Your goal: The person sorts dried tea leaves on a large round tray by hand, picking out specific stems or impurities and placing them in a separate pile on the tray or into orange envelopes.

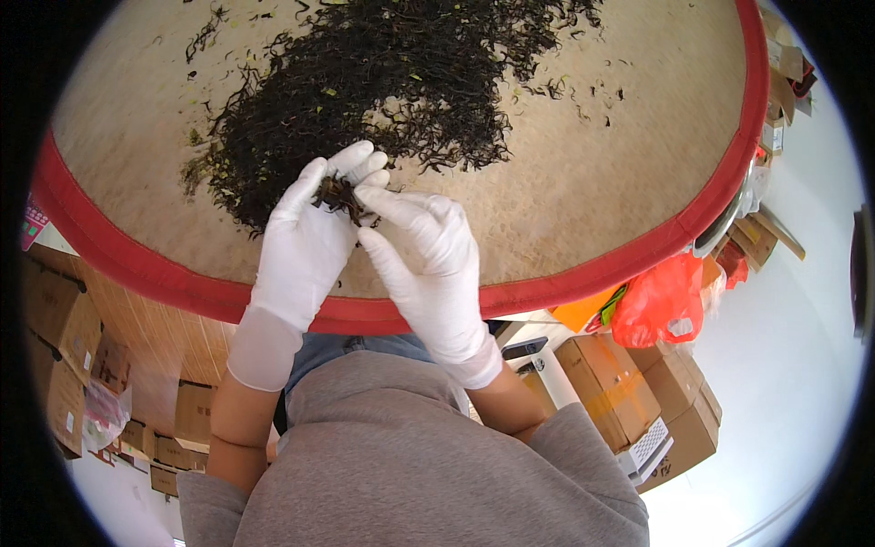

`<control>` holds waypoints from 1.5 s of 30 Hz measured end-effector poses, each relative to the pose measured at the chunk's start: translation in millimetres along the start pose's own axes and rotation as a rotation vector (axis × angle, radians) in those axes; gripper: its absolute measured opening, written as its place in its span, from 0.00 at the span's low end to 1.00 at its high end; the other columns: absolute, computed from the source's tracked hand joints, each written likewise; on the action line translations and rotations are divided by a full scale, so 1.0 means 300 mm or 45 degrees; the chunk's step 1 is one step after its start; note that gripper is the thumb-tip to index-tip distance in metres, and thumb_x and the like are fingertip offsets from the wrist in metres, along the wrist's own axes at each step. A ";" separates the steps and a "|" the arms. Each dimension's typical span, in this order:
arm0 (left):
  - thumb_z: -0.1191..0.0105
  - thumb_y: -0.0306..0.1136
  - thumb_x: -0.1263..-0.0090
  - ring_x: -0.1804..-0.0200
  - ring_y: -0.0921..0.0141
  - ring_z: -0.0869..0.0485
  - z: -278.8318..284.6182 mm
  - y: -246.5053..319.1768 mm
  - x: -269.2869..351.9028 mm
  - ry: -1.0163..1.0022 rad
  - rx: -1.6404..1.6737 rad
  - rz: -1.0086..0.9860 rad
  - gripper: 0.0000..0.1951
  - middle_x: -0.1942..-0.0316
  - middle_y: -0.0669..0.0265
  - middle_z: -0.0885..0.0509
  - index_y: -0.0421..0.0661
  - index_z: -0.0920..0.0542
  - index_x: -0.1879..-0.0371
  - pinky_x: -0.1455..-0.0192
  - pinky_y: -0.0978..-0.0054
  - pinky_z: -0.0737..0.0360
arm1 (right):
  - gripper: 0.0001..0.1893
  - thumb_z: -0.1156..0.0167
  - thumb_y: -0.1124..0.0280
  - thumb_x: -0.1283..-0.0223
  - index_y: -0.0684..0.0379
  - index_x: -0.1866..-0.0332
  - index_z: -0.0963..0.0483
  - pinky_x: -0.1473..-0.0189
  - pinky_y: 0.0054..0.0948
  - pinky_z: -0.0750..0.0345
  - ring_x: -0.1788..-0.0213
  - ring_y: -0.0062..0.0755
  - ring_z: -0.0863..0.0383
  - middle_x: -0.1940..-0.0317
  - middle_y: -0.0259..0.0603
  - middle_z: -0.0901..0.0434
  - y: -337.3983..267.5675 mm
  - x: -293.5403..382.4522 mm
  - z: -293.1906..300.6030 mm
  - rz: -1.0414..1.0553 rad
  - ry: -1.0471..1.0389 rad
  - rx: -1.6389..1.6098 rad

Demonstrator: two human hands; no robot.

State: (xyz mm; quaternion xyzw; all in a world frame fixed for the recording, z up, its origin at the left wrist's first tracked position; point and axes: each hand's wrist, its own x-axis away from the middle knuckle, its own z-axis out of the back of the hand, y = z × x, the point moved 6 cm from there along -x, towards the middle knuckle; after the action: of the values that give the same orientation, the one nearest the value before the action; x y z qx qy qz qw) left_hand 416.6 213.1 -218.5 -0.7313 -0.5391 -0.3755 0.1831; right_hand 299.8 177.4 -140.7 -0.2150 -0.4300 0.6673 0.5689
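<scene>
A small bunch of dark, twisted dried leaves (336, 194) lies in the cupped palm of my left hand (307, 236), which wears a white glove. Its fingers curl up around the bunch. My right hand (431, 253), also white-gloved, reaches in from the right with thumb and forefinger at the edge of the bunch. Whether these fingertips pinch a leaf is too small to tell. Just beyond both hands spreads a heap of dark dried leaves, likely tea (383, 75), with yellow-green bits among them. The heap lies on a round, tan woven tray (574, 205).
A red cloth rim (157, 273) borders the tray close to my waist. To the right hang a red plastic bag (660, 301) and an orange bag (581, 311). Cardboard boxes (608, 390) stand below on the right, and more cardboard boxes (65, 314) are stacked at left.
</scene>
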 end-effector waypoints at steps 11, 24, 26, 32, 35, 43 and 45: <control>0.52 0.32 0.24 0.50 0.64 0.24 0.041 0.089 -0.015 -0.201 0.463 0.001 0.19 0.46 0.54 0.22 0.35 0.28 0.39 0.42 0.65 0.24 | 0.28 0.34 0.75 0.46 0.62 0.38 0.31 0.42 0.41 0.29 0.42 0.49 0.30 0.46 0.53 0.28 0.306 -0.127 0.136 -0.119 0.491 0.602; 0.59 0.30 0.22 0.44 0.64 0.26 0.107 0.307 0.030 -0.237 0.363 -0.318 0.20 0.41 0.54 0.26 0.35 0.32 0.34 0.36 0.64 0.28 | 0.15 0.38 0.75 0.36 0.59 0.45 0.22 0.49 0.22 0.24 0.54 0.22 0.21 0.50 0.36 0.20 0.196 -0.138 -0.044 -0.406 0.085 -0.595; 0.59 0.30 0.22 0.44 0.64 0.27 0.107 0.325 0.038 -0.227 0.375 -0.349 0.20 0.40 0.54 0.27 0.35 0.33 0.34 0.36 0.64 0.28 | 0.14 0.40 0.76 0.36 0.58 0.45 0.22 0.51 0.22 0.24 0.56 0.21 0.21 0.55 0.35 0.18 0.256 -0.152 0.025 -0.247 0.251 -0.393; 0.61 0.29 0.22 0.42 0.62 0.26 0.128 0.360 0.044 -0.229 0.451 -0.406 0.20 0.39 0.54 0.27 0.36 0.33 0.33 0.35 0.63 0.28 | 0.15 0.39 0.78 0.40 0.56 0.47 0.21 0.51 0.29 0.23 0.55 0.33 0.20 0.56 0.40 0.19 0.232 -0.199 0.106 0.040 0.284 0.171; 0.61 0.29 0.21 0.41 0.62 0.25 0.138 0.379 0.044 -0.279 0.496 -0.404 0.20 0.38 0.53 0.27 0.37 0.33 0.33 0.35 0.62 0.29 | 0.21 0.37 0.78 0.47 0.58 0.45 0.24 0.42 0.41 0.27 0.47 0.48 0.23 0.50 0.48 0.21 0.126 -0.263 0.030 0.353 0.167 0.380; 0.61 0.29 0.22 0.41 0.62 0.25 0.132 0.389 0.055 -0.300 0.539 -0.412 0.20 0.38 0.54 0.26 0.38 0.32 0.33 0.34 0.61 0.29 | 0.35 0.41 0.78 0.49 0.51 0.30 0.35 0.27 0.53 0.46 0.27 0.54 0.42 0.30 0.50 0.39 0.025 -0.432 -0.236 0.628 -0.241 1.147; 0.60 0.29 0.22 0.41 0.62 0.25 0.142 0.384 0.059 -0.267 0.572 -0.419 0.20 0.38 0.54 0.26 0.38 0.32 0.33 0.35 0.61 0.29 | 0.25 0.42 0.76 0.48 0.52 0.40 0.26 0.37 0.46 0.32 0.38 0.49 0.30 0.42 0.46 0.27 0.025 -0.446 -0.239 0.794 -0.141 1.128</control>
State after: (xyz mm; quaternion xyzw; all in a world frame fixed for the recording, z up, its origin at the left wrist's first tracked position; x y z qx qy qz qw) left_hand 540.9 212.7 -217.2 -0.6100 -0.7360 -0.1939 0.2204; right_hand 386.0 74.7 -212.7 -0.0366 -0.0529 0.9320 0.3566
